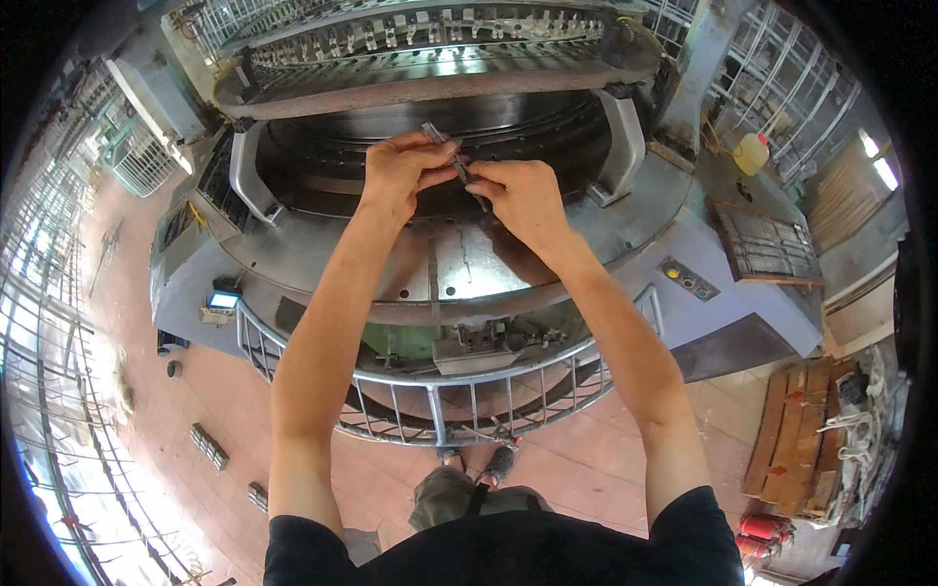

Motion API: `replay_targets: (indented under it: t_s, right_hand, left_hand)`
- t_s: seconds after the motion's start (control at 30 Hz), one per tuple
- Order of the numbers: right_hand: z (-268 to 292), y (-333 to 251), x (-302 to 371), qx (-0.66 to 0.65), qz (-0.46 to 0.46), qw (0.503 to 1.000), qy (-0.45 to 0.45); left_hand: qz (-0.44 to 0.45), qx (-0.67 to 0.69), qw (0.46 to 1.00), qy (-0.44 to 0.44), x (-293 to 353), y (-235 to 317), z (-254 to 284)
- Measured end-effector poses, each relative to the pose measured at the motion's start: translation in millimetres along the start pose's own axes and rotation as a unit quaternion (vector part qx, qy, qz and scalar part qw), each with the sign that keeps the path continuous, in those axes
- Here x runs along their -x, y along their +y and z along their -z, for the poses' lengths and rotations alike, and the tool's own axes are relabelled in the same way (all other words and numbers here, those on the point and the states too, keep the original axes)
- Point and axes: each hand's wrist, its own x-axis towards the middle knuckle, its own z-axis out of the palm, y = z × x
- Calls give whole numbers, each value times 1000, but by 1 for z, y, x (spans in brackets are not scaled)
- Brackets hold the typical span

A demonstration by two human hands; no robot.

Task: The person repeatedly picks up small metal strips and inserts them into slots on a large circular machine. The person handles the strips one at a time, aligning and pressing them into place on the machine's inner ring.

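A slim, dark metal part (459,170) is held at a slant between my two hands, over the round steel bed of a large circular machine (469,259). My left hand (396,178) is closed with thumb and fingers around its upper end, which sticks out past the fingertips. Pinched at the lower end are the fingers of my right hand (523,195). The part's exact kind is too small to tell, and the fingers hide some of it. Beyond my hands the machine's dark hollow lies between two grey metal brackets (616,146).
A curved metal railing (435,393) stands between my body and the machine. To the right are a button panel (689,278), a wire-mesh frame (764,242), a yellowish jug (751,154) and wooden boards (796,430). A small lit screen (223,300) is on the left.
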Motion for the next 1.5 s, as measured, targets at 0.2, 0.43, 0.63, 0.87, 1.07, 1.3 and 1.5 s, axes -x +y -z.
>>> replay_targets:
  t_s: [0.2, 0.43, 0.63, 0.87, 1.07, 1.3, 1.5]
  right_hand:
    - [-12, 4, -9, -19, -18, 1000, 17]
    - [-19, 32, -39, -198, -238, 944, -117]
    - [-22, 48, -54, -414, -365, 807, -211]
    - [-31, 51, -39, -410, -336, 841, -108]
    - [-44, 55, -37, -223, -246, 943, -29]
    - [-42, 53, -36, -192, -232, 953, -23]
    - [-40, 50, -37, -183, -249, 951, -31]
  left_hand:
    - [-5, -48, 998, -51, -15, -4, 3]
    - [32, -49, 996, -69, -41, -14, 7]
    - [69, -12, 994, -90, -66, -20, 15]
    - [6, 57, 995, -87, -65, -41, 10]
    - [-388, -542, 745, 20, -46, -58, 7]
    - [-479, -589, 649, 44, -41, -58, 2]
    - [-482, -588, 647, 57, -38, -57, 0]
